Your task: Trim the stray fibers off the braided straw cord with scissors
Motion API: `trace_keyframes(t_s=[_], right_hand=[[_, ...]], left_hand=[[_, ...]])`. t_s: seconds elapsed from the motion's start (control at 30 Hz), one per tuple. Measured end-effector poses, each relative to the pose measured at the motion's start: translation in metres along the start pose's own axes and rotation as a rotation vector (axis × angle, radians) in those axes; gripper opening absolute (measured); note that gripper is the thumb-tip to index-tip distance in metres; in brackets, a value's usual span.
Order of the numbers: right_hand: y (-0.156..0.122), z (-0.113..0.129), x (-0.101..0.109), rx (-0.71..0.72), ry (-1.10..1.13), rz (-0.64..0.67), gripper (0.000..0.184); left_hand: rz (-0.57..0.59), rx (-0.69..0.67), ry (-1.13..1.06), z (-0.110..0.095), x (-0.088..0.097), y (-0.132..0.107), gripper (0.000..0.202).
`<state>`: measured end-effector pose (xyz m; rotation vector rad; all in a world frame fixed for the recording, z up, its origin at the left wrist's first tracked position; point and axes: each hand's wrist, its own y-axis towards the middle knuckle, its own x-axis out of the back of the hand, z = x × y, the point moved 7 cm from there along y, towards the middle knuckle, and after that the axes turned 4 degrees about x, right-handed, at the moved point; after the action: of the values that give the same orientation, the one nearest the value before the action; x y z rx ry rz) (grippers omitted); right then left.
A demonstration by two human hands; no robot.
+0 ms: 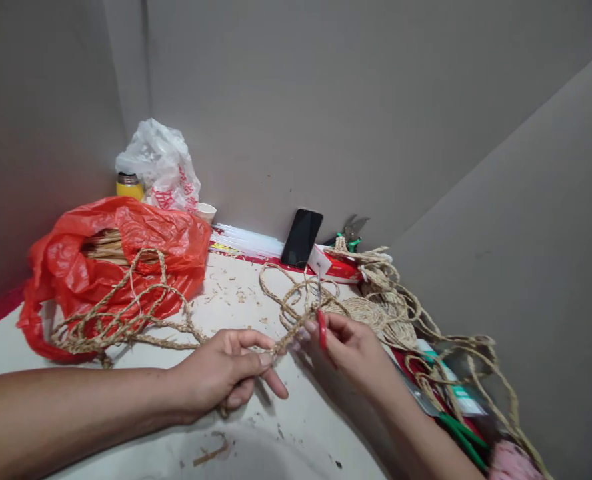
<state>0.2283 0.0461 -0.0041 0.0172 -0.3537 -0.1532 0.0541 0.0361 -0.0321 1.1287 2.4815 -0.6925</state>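
Braided cord [292, 335]: stretched between both hands above the white tabletop [256, 440], kinda mid-table, long axis slanting up and to the right, away from the left grip.
Left hand [239, 367]: pinching the cord between thumb and fingers, looks pretty snug.
Right hand [351, 337]: wrapped round the red-handled scissors [322, 330], up by the far end of that stretch; can't tell if also pinching the cord.
Blade angle: pointing up and away, skewed to the cord instead of lined up with it; too small to tell if parted.
Nearer to the blades: right hand, easily; left lower down the cord.
Left side: crowded with loose cord loops [83, 339] in front of the red plastic bag [176, 227].
Right side: hemmed in by coiled cord [401, 327], then the grey wall [526, 233].
Far edge: blocked by a propped phone [302, 238].
Open room: mostly nearer the body, straw scraps [211, 453] and all.
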Motion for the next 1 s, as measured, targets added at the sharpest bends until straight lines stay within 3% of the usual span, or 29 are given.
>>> trace_keyframes(t_s=[0.2, 0.33, 0.5, 1.0], right_hand=[[-0.03, 0.051, -0.005, 0.377, -0.842, 0.206, 0.027], [-0.046, 0.064, -0.014, 0.525, -1.15, 0.204, 0.017], [-0.048, 0.062, -0.021, 0.608, -1.265, 0.199, 0.018], [-0.04, 0.047, -0.03, 0.536, -1.288, 0.183, 0.022]], left_hand=[[-0.139, -0.069, -0.069, -0.013, 0.014, 0.002, 0.027], [-0.169, -0.071, -0.07, -0.014, 0.016, 0.002, 0.03], [-0.176, -0.086, -0.081, -0.014, 0.018, 0.003, 0.029], [-0.198, -0.087, -0.047, -0.012, 0.019, 0.003, 0.033]])
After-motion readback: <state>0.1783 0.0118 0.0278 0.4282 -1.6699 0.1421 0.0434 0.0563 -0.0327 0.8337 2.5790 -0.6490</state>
